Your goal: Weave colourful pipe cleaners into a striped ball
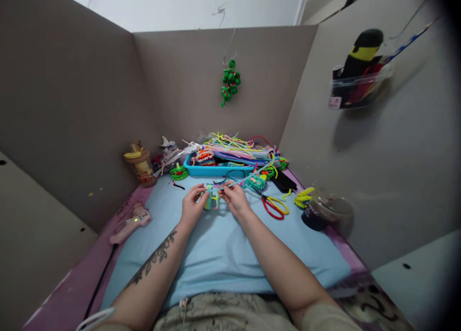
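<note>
Both of my hands meet over the light blue cloth [216, 244] at the middle of the desk. My left hand [192, 204] pinches a small multicoloured pipe-cleaner piece [212, 200] from the left. My right hand [234, 196] is closed on the same piece from the right, fingers gripping a pale pipe cleaner [245, 180] that runs up to the right. A teal woven pipe-cleaner shape [256, 182] lies just beyond my right hand.
A blue tray [216, 170] heaped with pipe cleaners stands at the back. Red and yellow scissors [275, 207] lie right of my hands, then a dark lidded jar [324, 212]. A pink glue gun [131, 222] and a yellow cup [140, 164] are left. Cardboard walls enclose the desk.
</note>
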Tool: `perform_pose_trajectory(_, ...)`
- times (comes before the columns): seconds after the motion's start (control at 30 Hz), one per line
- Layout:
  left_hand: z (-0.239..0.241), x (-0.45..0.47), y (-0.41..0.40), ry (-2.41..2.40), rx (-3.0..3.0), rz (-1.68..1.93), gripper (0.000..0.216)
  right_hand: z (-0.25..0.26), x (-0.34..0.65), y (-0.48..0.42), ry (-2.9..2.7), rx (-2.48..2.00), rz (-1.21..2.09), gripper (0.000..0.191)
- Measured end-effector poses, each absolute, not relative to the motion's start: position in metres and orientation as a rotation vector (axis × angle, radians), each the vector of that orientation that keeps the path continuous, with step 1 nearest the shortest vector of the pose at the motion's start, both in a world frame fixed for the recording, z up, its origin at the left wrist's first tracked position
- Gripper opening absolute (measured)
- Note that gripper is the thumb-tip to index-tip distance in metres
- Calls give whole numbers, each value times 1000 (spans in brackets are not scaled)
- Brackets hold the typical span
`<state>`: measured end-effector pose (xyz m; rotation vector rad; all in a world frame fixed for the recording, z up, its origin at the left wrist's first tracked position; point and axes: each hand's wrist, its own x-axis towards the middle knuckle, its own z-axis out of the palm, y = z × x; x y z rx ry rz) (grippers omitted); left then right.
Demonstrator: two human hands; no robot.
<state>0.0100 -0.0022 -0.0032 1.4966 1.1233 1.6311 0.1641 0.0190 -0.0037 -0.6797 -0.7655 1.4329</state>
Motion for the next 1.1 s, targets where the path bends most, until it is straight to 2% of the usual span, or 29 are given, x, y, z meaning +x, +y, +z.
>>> perform_pose_trajectory(0.17,-3,13,-2,1155,1546,1633,13,-4,163,17,-891,-729,1375,28)
perform_pose_trajectory(0.4,-6,16,0,1115,1590,1600,13,-9,160,16,-1312,-925,961,15)
perform_pose_trajectory(0.63,-6,19,-2,1212,1701,1627,12,-14,155,19,-1343,-890,863,8)
perform_pose_trajectory(1.1,-5,20,-4,1300,1859,1647,14,-20,156,22,-1399,-858,860,9)
